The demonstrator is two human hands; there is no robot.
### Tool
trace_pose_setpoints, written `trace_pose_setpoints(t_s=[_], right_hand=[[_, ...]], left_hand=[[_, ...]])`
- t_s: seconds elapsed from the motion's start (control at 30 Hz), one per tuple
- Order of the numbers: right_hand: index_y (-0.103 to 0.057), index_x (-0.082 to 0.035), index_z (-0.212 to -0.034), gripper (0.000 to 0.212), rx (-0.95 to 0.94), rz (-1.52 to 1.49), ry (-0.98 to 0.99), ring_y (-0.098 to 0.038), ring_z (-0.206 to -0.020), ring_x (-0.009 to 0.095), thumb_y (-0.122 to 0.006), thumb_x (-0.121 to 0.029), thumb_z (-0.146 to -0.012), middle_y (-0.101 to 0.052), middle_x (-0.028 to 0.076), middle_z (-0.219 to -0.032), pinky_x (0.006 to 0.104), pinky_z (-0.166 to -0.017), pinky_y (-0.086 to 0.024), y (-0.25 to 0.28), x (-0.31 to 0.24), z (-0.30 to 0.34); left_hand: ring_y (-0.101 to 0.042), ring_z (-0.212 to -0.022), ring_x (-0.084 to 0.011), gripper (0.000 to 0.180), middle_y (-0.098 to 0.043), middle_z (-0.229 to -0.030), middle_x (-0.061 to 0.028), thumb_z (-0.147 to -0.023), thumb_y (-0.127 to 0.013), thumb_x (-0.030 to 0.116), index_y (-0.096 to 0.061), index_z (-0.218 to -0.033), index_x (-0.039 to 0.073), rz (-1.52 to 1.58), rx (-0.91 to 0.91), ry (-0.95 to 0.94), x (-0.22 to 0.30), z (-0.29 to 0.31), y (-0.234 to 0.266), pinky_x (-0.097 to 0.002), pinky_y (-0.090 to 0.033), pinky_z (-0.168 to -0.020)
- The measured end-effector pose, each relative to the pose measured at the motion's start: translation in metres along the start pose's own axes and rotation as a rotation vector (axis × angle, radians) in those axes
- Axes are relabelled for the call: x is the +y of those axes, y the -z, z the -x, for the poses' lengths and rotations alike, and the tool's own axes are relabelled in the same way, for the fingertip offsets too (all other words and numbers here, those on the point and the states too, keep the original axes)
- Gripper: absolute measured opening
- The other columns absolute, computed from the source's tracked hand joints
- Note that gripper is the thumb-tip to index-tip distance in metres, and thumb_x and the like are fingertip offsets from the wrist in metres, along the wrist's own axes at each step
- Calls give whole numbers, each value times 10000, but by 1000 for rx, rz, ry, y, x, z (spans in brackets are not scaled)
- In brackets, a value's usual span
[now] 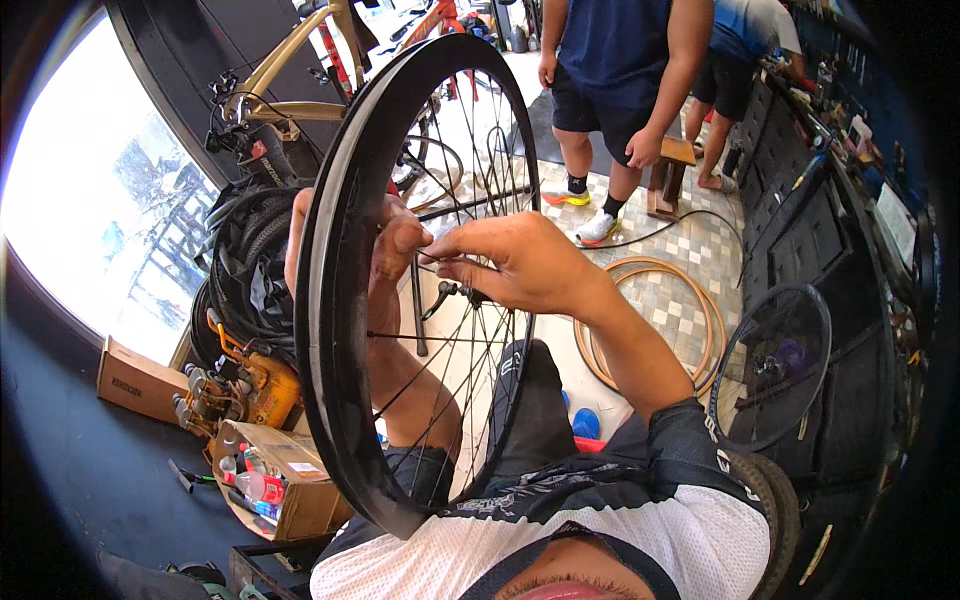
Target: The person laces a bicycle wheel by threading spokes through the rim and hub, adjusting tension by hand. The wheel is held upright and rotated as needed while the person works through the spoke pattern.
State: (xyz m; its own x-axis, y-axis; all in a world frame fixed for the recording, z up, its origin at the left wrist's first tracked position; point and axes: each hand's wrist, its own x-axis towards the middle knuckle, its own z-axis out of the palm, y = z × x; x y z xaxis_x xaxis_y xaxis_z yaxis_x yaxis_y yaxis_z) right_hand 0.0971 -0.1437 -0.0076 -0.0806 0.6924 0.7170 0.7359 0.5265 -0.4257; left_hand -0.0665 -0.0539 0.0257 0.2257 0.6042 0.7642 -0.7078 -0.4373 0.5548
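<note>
Your right hand [520, 262] seems to pinch a spoke [428, 257] beside your left hand [395, 245], whose grip I can't make out. Best steady the rim [326, 330] and avoid bending.

Dark lettering on brn box [142, 372], wht on blk sleeve [690, 442]
</note>
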Motion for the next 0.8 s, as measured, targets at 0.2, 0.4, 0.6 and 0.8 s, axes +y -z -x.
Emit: trace_pose_setpoints(t_s=[0.2,0.4,0.6,0.8], right_hand=[[-771,-157,-1141,203,-30,-20,12,-747,-915,360,-724,-282,-987,-775,127,-982,456,-796,-581,15,-3,-2],[-768,-150,-1120,199,11,-64,74,-748,-877,343,-724,-291,-986,-770,114,-955,442,-764,-581,14,-1,-6],[-755,-128,-1060,179,128,79,10,-744,-798,325,-748,-281,-967,-749,108,-883,419,-686,-572,4,-13,-2],[-742,-90,-999,172,232,204,2,-708,-709,325,-803,-236,-932,-693,108,-789,414,-615,-531,-11,-18,2]], left_hand=[[-740,-818,-211,565,-763,-992,-210,-852,-913,145,-659,-1311,-67,67,-58,-58,3,7,-8,-325,-619,-730],[-735,-811,-194,503,-768,-932,-176,-805,-939,87,-675,-1202,-75,-13,-2,-99,-6,4,5,-325,-616,-766],[-741,-814,-196,537,-756,-992,-175,-835,-932,151,-648,-1233,-71,-83,-90,-49,-2,1,-4,-320,-621,-738],[-754,-806,-257,415,-769,-1032,-249,-934,-790,25,-652,-1300,-114,57,-16,-42,1,14,-10,-384,-633,-771]])
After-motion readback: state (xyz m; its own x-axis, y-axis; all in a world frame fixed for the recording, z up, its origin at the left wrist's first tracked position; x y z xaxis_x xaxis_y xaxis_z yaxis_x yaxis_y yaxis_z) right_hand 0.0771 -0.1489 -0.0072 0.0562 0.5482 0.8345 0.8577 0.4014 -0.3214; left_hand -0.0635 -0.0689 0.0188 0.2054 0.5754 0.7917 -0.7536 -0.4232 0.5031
